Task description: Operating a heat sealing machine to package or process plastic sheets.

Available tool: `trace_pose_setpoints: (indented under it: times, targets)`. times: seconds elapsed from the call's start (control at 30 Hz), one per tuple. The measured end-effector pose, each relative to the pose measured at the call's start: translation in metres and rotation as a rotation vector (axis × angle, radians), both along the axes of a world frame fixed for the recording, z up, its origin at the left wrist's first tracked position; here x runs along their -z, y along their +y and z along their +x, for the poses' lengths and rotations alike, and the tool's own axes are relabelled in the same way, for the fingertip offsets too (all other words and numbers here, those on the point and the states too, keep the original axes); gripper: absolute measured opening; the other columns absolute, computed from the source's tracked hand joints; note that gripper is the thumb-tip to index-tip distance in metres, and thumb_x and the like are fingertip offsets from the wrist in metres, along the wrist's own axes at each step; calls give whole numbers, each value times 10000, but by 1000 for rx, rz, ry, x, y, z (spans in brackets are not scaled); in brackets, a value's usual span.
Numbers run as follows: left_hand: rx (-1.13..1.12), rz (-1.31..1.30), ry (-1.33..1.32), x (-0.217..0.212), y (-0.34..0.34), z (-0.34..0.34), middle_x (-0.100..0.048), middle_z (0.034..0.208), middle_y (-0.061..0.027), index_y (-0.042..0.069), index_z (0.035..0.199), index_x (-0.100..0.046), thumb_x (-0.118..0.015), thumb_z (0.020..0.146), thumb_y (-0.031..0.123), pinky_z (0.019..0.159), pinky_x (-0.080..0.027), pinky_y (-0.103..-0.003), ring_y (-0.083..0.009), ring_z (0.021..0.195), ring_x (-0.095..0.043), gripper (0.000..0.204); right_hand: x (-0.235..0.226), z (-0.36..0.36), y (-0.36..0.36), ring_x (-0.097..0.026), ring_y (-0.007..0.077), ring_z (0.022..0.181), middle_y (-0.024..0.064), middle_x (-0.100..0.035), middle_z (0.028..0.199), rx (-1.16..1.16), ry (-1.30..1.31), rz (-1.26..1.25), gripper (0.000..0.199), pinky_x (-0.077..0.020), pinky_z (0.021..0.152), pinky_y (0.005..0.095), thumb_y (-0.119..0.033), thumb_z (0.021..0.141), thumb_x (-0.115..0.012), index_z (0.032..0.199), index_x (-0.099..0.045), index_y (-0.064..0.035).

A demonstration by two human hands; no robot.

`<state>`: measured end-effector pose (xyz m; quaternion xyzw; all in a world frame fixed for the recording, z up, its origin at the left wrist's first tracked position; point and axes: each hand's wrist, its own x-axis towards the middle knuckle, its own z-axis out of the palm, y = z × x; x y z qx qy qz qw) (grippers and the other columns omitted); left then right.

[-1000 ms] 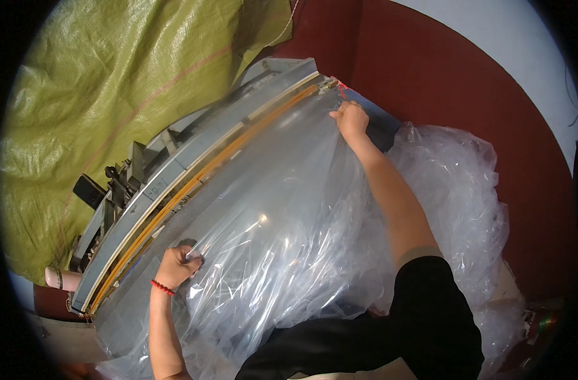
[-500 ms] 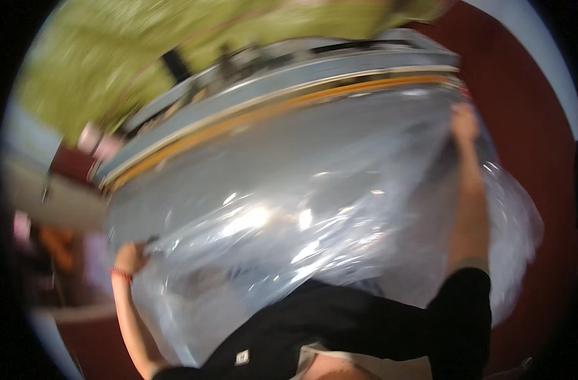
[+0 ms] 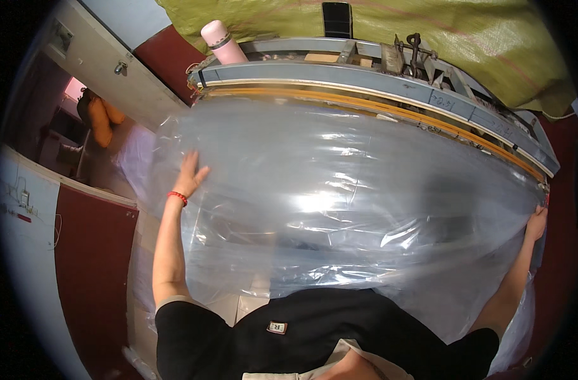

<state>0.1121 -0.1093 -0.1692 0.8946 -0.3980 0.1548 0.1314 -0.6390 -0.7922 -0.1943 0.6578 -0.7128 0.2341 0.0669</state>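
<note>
A wide sheet of clear plastic film (image 3: 257,145) spreads in front of me, wrinkled and shiny, from the metal frame back toward my body. On its left part lies my left hand (image 3: 192,176), fingers stretched apart, with a red bead bracelet at the wrist. At the far right end, my right hand (image 3: 538,223) has its fingers closed on the film's edge, just below the corner of the frame. An orange strip (image 3: 365,106) runs along the film's far edge, beside the grey metal frame (image 3: 289,71).
A pink bottle (image 3: 223,43) stands at the frame's left end. Metal clamp parts (image 3: 414,54) sit on the frame. A dark phone (image 3: 337,20) rests against the yellow-green woven sheet (image 3: 466,38). Left are an open door (image 3: 105,54) and a blue and dark red wall (image 3: 95,272).
My view has turned, so the frame now slants down to the right. My left hand has moved up the film and its fingers have spread. My right hand stays at the film's right edge.
</note>
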Motion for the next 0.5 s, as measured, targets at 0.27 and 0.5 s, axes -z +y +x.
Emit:
trace_pose_setpoints:
  times: [0.27, 0.5]
  targets:
    - [-150, 22, 11, -54, -76, -41, -571, 947, -170, 28, 913, -586, -543, 777, 268, 784, -417, -396, -327, 938, -515, 279, 6, -32, -14, -506, 367, 921, 168, -555, 995, 6, 24, -17, 313, -390, 723, 433, -344, 868, -386, 988, -471, -68]
    - [528, 138, 133, -40, -190, -93, -245, 1364, -117, 80, 1299, -291, -525, 787, 365, 1007, -190, -444, -296, 1273, -182, 631, 1, -20, -4, -530, 364, 865, 174, -574, 933, -84, -120, -92, 341, -411, 704, 396, -353, 847, -445, 969, -531, -47]
